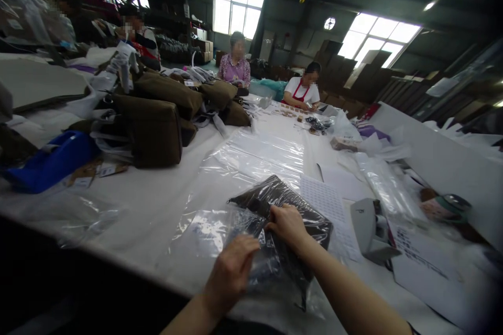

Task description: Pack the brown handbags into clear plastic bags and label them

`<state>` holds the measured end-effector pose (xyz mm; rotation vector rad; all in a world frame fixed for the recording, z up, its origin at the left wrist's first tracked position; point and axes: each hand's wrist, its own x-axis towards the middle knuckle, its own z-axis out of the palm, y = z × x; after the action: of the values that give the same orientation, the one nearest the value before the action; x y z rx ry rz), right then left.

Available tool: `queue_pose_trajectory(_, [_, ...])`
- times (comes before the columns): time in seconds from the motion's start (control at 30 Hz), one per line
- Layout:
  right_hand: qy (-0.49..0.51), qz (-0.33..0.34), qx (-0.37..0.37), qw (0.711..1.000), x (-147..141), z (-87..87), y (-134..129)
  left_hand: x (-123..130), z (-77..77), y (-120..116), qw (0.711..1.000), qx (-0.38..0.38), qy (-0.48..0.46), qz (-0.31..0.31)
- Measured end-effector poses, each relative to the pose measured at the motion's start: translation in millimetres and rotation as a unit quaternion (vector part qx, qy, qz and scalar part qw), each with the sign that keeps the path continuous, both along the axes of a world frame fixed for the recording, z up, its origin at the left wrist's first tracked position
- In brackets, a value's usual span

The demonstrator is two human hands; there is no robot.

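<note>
A dark bag wrapped in clear plastic (310, 209) lies tilted on the white table near its front edge. My right hand (286, 224) rests on its middle, fingers bent and pinching the clear wrap. Lower and to the left, my left hand (233, 267) has its fingers curled together at the loose plastic; its grip is partly blurred. The wrap's loose end spreads over the table between and below both hands. Flat clear plastic sheets (251, 159) extend behind the dark bag.
Brown bags (153, 131) are piled at the left, beside a blue item (58, 162). Right of the wrapped bag are a printed sheet (328, 204), a tape dispenser (371, 230) and rolled plastic (389, 188). Two people sit across the table (204, 157); others are farther left.
</note>
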<state>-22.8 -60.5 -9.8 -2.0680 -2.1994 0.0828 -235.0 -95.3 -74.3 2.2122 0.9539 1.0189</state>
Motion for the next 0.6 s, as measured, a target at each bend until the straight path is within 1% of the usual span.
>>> queue_pose_trajectory(0.03, [-0.008,0.011,0.001,1.0,0.9,-0.7,-0.2,15.6,-6.3,2.9,0.997,0.069,0.029,-0.029])
queue_pose_trajectory(0.07, [-0.013,0.025,0.0,1.0,2.1,-1.0,-0.4,29.6,-15.2,5.4,0.989,0.12,0.066,-0.048])
queue_pose_trajectory(0.1, [-0.016,0.043,-0.003,0.999,3.5,-1.0,-0.6,40.9,-25.8,7.6,0.982,0.151,0.103,-0.052])
queue_pose_trajectory(0.13, [-0.018,0.062,-0.006,0.998,4.8,-0.8,-0.9,49.0,-36.7,9.5,0.975,0.168,0.135,-0.049])
queue_pose_trajectory(0.2, [-0.017,0.093,-0.01,0.995,6.7,0.8,-2.4,55.8,-54.6,12.3,0.966,0.179,0.181,-0.049])
queue_pose_trajectory(0.27, [-0.017,0.102,-0.002,0.995,10.2,4.0,-7.0,54.6,-62.9,14.0,0.96,0.181,0.206,-0.047])
queue_pose_trajectory(0.33, [0.005,0.083,0.033,0.996,22.2,8.1,-16.6,52.0,-62.7,14.8,0.957,0.188,0.218,-0.041])
queue_pose_trajectory(0.37, [0.034,0.066,0.06,0.995,34.0,9.5,-23.7,51.5,-61.3,15.0,0.955,0.196,0.221,-0.036])
queue_pose_trajectory(0.4, [0.076,0.042,0.09,0.992,50.5,10.0,-32.5,51.4,-60.3,15.2,0.952,0.206,0.223,-0.031])
queue_pose_trajectory(0.43, [0.134,0.004,0.12,0.984,71.8,9.1,-43.0,51.5,-60.3,15.7,0.949,0.221,0.224,-0.026])
queue_pose_trajectory(0.47, [0.196,-0.049,0.149,0.968,97.5,7.0,-55.3,51.5,-61.9,16.9,0.945,0.239,0.221,-0.022])
queue_pose_trajectory(0.53, [0.29,-0.182,0.201,0.918,158.1,0.0,-84.6,50.9,-70.4,22.2,0.938,0.278,0.206,-0.021])
queue_pose_trajectory(0.6, [0.324,-0.318,0.253,0.854,221.0,-8.4,-117.0,49.7,-83.2,30.6,0.938,0.294,0.182,-0.036])
